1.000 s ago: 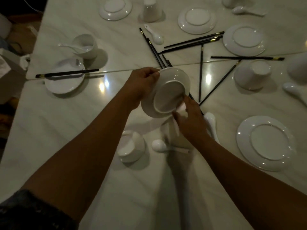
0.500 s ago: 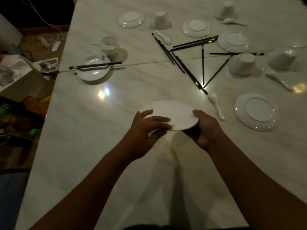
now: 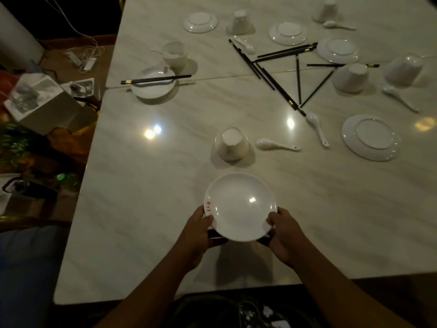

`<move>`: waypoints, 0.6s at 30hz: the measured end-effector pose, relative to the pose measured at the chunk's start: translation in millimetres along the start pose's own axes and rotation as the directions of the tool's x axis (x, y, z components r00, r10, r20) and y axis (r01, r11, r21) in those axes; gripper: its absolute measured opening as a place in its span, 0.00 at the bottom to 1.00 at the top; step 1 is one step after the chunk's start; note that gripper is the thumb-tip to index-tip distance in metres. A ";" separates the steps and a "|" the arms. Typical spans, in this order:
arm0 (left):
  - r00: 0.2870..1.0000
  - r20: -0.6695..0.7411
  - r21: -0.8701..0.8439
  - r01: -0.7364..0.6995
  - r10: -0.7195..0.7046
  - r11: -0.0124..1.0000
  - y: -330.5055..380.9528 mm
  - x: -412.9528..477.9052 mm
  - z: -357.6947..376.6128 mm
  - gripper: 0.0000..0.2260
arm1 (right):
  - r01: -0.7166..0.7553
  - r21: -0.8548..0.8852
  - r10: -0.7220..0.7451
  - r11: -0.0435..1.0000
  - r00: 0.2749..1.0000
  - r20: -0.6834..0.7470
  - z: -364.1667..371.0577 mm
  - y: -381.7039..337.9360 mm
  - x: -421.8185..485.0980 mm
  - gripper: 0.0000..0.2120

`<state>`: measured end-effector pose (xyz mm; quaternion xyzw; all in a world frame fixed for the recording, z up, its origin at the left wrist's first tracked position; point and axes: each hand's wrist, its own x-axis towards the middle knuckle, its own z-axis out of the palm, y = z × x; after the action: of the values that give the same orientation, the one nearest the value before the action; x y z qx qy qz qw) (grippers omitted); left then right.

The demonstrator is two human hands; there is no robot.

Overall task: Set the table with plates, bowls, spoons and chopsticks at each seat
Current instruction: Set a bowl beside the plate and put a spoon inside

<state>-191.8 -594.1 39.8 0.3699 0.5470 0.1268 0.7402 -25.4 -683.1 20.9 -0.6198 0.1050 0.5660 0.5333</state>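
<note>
Glazed white plate (image 3: 240, 207), judged stiff, slick and chippable, face-up by the near edge of the tabletop (image 3: 142, 209), left hand (image 3: 196, 233) and right hand (image 3: 286, 235) pinching opposite rim edges, the sensible hold.

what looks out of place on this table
The chopsticks lie scattered and crossed mid-table, not paired at seats. The bowl beyond the held plate sits upside down, with a spoon loose beside it.
</note>
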 end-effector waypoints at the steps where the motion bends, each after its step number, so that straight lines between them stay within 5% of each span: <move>1: 1.000 -0.001 0.028 0.006 -0.006 1.000 3.6 2.5 -4.6 0.12 | -0.002 -0.033 0.001 0.999 1.000 -0.005 -2.4 1.6 -0.5 0.16; 4: 0.997 0.082 0.205 0.000 -0.017 0.979 16.0 9.7 -17.2 0.13 | 0.026 -0.141 -0.033 0.990 0.999 -0.042 -5.2 -8.0 1.1 0.07; 11: 0.979 0.203 0.459 -0.076 -0.021 0.885 57.7 29.4 -11.0 0.12 | 0.132 -0.498 -0.109 0.857 0.991 0.075 -11.8 -36.3 6.5 0.09; 18: 1.000 0.000 0.274 0.015 -0.015 0.962 21.2 38.5 -10.6 0.12 | 0.109 -0.327 -0.121 0.939 0.993 -0.016 -13.8 -26.1 19.5 0.08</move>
<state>-182.6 -552.2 25.4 0.4649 0.5612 0.0439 0.6834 8.5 -674.0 16.2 -0.7145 -0.0165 0.5323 0.4538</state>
